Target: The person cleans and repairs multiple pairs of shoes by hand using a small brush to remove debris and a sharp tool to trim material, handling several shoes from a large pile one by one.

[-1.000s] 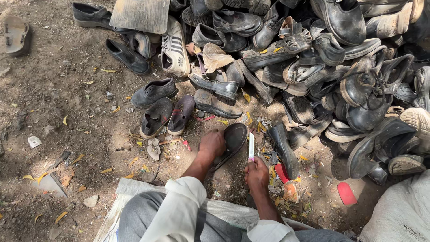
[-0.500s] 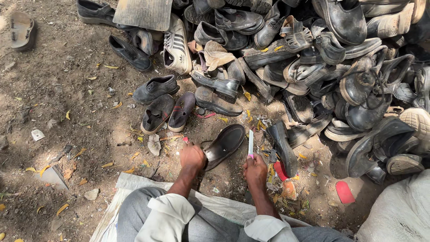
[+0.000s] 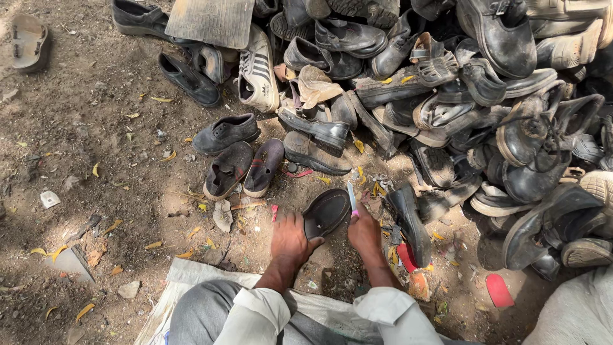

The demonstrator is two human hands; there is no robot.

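On the bare dirt ground, just in front of a pale sack spread under the seated person, a dark shoe sole lies tilted, its heel end touching the left hand, whose fingers curl against its edge. The right hand, just beside the sole's other edge, is clamped around a thin blade with a pink handle that points upward. No container shows; loose footwear covers the ground instead. A large heap of worn black shoes crowds the upper right, close behind the sole. A white striped sneaker, a grey board and a pair of small dark shoes lie near. Yellow leaves dot the dirt. A lone sandal lies well apart at the top left. The heap is cut off by the frame edges, and the person's forearms hide the wrists' undersides.
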